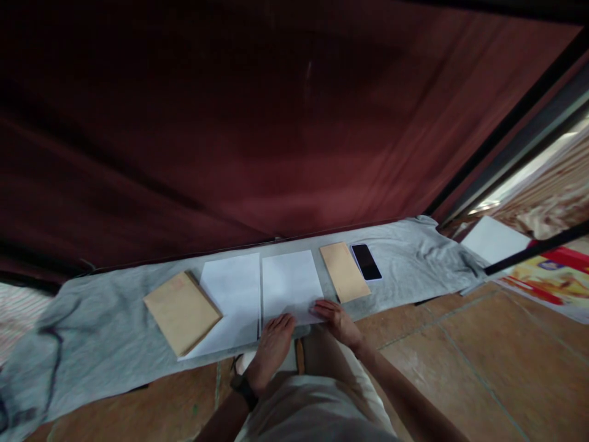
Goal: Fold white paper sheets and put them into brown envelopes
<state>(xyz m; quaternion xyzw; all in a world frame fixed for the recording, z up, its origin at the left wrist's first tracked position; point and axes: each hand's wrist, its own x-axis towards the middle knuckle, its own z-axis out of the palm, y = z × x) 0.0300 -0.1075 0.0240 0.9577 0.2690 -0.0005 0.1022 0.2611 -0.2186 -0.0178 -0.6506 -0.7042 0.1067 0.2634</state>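
Note:
My left hand (272, 345) lies flat with fingers stretched out on the near edge of a white sheet of paper (289, 283). My right hand (337, 320) rests fingers apart on the same sheet's near right corner. A second white sheet (232, 294) lies just to the left, partly under a tan envelope (181, 312). Another tan envelope (344, 271) lies to the right of the sheet, with a black phone (366, 261) beside it. All rest on a grey cloth (92, 331) spread over the floor.
A dark red curtain (257, 123) hangs behind the cloth. Brown floor tiles (460, 344) extend to the right. Further right lie a white sheet (494, 239), a colourful printed mat (552, 279) and a black bar (536, 248). A watch (243, 388) is on my left wrist.

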